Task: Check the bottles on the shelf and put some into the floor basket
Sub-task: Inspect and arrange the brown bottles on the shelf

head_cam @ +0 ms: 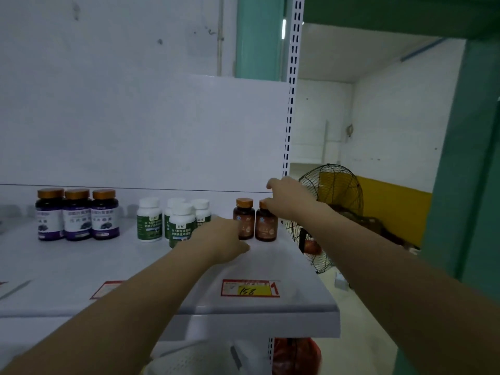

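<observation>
Checking step in hand. Held right hand [286, 197] fingers [267, 205] on the cap of the right brown bottle [266, 226], left hand [224, 239] at the left brown bottle [246, 216], both upright at the right end of the shelf [270, 266]. Could not tell either grip. Called next for a firm hold, then a lift.

You can read a handwritten 158 on the yellow patch of the red-framed price tag [250, 288] at the shelf [270, 266] front edge. Chinese print on the green-labelled bottles [181, 226], purple-labelled bottles [78, 215] and brown bottles [266, 224] is too blurred to read.
</observation>
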`<state>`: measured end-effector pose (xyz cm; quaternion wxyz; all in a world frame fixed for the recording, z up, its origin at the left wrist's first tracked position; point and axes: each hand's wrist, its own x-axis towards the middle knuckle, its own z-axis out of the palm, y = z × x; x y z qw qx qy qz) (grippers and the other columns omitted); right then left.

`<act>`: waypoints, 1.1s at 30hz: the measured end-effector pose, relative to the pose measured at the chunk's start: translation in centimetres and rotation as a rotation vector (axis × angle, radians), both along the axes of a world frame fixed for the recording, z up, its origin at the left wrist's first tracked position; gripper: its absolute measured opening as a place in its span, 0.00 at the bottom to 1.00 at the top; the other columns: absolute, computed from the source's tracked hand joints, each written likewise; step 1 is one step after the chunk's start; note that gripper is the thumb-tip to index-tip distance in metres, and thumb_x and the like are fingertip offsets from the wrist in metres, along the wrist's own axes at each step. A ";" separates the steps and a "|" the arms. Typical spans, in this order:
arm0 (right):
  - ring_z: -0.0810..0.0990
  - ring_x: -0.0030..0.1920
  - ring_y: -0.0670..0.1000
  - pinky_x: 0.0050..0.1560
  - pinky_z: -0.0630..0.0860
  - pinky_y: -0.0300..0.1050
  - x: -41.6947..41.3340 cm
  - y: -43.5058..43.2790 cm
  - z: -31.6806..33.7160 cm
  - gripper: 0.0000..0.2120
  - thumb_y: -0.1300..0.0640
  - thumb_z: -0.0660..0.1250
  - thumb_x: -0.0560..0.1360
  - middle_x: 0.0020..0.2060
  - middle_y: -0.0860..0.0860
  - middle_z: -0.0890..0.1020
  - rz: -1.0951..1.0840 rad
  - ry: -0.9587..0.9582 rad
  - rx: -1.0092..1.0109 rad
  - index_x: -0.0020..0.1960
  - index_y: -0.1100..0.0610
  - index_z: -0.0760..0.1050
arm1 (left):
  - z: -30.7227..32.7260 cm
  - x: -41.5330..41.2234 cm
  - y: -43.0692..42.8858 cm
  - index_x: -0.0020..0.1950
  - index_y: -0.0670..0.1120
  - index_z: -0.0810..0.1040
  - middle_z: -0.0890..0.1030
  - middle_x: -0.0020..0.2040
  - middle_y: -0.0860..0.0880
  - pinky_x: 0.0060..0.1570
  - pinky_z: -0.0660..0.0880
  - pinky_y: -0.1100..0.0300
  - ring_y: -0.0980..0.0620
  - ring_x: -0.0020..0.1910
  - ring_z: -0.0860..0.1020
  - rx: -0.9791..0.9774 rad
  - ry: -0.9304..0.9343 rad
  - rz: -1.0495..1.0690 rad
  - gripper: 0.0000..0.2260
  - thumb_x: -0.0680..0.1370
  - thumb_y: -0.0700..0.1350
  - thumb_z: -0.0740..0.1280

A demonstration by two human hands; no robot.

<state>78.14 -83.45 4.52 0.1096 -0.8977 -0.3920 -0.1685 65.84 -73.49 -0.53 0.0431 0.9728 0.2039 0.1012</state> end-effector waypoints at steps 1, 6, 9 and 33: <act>0.70 0.64 0.61 0.60 0.71 0.52 0.7 0.6 -0.2 0.21 0.51 0.58 0.80 0.66 0.60 0.68 0.002 0.029 0.001 0.71 0.57 0.65 | -0.2 0.4 -0.1 0.64 0.47 0.73 0.77 0.58 0.46 0.53 0.76 0.53 0.48 0.53 0.77 0.001 -0.001 0.000 0.21 0.76 0.57 0.63; 0.71 0.64 0.60 0.60 0.72 0.50 2.6 3.0 -2.2 0.21 0.49 0.58 0.80 0.66 0.60 0.70 0.042 0.198 0.030 0.70 0.56 0.67 | -1.4 1.4 -0.1 0.66 0.48 0.71 0.77 0.59 0.45 0.53 0.75 0.55 0.48 0.55 0.76 0.001 0.073 0.005 0.22 0.77 0.60 0.59; 0.74 0.61 0.56 0.55 0.71 0.45 2.9 2.9 -3.0 0.18 0.50 0.60 0.79 0.64 0.57 0.74 0.082 0.213 0.082 0.67 0.56 0.70 | -2.1 1.4 0.1 0.62 0.46 0.73 0.77 0.58 0.45 0.53 0.73 0.55 0.48 0.54 0.76 -0.018 0.133 0.045 0.22 0.78 0.61 0.56; 0.80 0.51 0.50 0.48 0.81 0.42 -4.5 -1.6 3.5 0.17 0.51 0.70 0.74 0.53 0.54 0.81 0.417 0.633 0.629 0.57 0.60 0.78 | 2.2 -1.9 -1.4 0.58 0.46 0.75 0.79 0.51 0.49 0.35 0.68 0.66 0.56 0.44 0.76 -0.757 -0.602 -0.096 0.23 0.68 0.54 0.75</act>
